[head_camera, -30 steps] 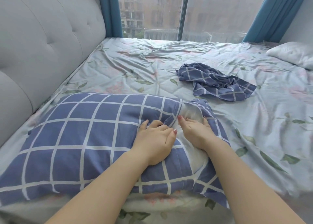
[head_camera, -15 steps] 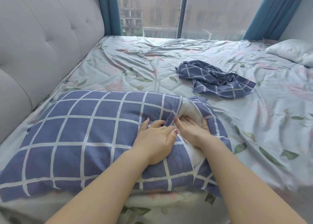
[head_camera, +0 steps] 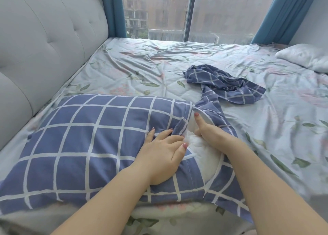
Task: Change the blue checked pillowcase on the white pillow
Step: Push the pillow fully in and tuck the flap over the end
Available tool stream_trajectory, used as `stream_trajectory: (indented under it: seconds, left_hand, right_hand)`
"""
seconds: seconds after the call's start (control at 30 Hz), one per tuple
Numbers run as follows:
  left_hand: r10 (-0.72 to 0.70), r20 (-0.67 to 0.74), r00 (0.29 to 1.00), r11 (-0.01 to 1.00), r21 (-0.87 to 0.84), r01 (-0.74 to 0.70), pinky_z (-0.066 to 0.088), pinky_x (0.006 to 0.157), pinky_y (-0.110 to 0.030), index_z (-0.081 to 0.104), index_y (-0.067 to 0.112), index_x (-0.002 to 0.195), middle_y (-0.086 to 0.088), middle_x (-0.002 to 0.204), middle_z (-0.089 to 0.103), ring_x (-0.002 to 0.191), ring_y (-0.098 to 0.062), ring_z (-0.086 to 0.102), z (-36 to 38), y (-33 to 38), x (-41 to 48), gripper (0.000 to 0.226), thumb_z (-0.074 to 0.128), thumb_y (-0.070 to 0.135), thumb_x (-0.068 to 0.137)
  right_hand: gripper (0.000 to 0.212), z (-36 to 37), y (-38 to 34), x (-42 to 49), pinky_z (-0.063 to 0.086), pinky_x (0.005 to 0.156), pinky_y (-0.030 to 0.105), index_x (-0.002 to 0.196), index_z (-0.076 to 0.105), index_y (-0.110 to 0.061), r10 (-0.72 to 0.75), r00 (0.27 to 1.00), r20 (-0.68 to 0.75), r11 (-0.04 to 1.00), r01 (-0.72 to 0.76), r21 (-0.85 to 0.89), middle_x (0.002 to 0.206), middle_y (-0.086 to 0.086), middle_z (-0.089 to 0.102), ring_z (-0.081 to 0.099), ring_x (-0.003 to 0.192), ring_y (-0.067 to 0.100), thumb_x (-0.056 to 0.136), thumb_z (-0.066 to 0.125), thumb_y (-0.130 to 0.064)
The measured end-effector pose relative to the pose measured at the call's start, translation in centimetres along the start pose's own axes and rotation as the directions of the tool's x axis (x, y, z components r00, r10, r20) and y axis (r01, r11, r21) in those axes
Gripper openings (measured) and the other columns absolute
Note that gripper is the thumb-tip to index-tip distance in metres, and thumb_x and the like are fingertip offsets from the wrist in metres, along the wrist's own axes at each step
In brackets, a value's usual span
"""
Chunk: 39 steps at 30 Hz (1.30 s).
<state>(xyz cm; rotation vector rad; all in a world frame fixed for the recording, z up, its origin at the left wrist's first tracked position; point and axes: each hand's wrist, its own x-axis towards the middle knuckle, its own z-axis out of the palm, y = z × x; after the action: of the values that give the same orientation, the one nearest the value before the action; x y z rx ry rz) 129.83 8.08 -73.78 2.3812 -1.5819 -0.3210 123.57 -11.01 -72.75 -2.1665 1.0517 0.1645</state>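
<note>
Beyond the pillowcase point(head_camera: 79, 146) lies crumpled cloth point(head_camera: 223, 85); left grip point(head_camera: 163, 153) flat, right grip point(head_camera: 211, 135) clutching flap point(head_camera: 215, 114).

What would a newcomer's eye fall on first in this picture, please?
The blue checked pillowcase fills the near left, the white pillow bulging from its open end. There the left hand presses flat on it, and the right hand has its fingers hidden under the flap. A crumpled second pillowcase lies behind on the flowered sheet.
</note>
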Motion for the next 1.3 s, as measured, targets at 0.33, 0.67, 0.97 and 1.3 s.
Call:
stream_trajectory:
  seconds: [0.33, 0.67, 0.97, 1.3]
  left_hand:
    - [0.002, -0.04, 0.999, 0.999, 0.044, 0.0, -0.012, 0.12, -0.047, 0.046, 0.036, 0.141, 0.024, 0.154, 0.031, 0.15, -0.002, 0.004, -0.2, 0.1, 0.6, 0.054, 0.007, 0.045, 0.104]
    - [0.068, -0.254, 0.965, 0.962, -0.24, -0.131, 0.041, 0.08, -0.034, 0.051, 0.019, 0.084, 0.009, 0.086, 0.055, 0.086, -0.01, 0.045, -0.6, 1.2, -0.5, 0.063, 0.006, 0.062, 0.094]
    - [0.093, -0.459, 0.883, 0.712, -0.59, -0.381, 0.044, 0.072, -0.045, 0.047, 0.013, 0.083, -0.012, 0.078, 0.055, 0.073, -0.028, 0.051, -1.3, 3.7, 0.1, 0.042, 0.036, 0.051, 0.098]
    - [-0.308, -0.371, 0.876, 0.891, -0.436, 0.129, 0.05, 0.088, -0.041, 0.051, 0.027, 0.124, 0.001, 0.113, 0.041, 0.096, -0.023, 0.056, 0.4, 3.4, 2.4, 0.035, 0.04, 0.049, 0.099]
  right_hand:
    - [0.065, 3.0, 0.3, 1.7, -0.01, 0.119, 0.043, 0.139, 0.052, -0.028, -0.205, 0.965, -0.161, 0.977, 0.192, -0.097, 0.147, -0.002, 0.049, 0.022, 0.147, 0.015, 0.103, 0.005, -0.053]
    - [0.016, -0.8, 5.8, -8.8, 0.05, 0.083, 0.023, 0.103, 0.073, -0.029, -0.507, 0.846, -0.167, 0.862, 0.499, -0.089, 0.095, -0.016, 0.071, 0.063, 0.09, 0.001, 0.096, 0.059, -0.025]
    - [0.028, -1.1, 7.2, -6.4, 0.046, 0.087, 0.024, 0.121, 0.066, -0.02, -0.068, 0.796, -0.601, 0.919, 0.285, 0.273, 0.119, -0.001, 0.066, 0.061, 0.109, 0.019, 0.096, 0.056, -0.014]
    - [0.046, 0.2, 5.4, -3.4, 0.044, 0.081, 0.034, 0.1, 0.066, -0.014, -0.037, 0.744, -0.668, 0.979, 0.162, 0.126, 0.109, 0.007, 0.059, 0.055, 0.104, 0.025, 0.085, 0.062, -0.058]
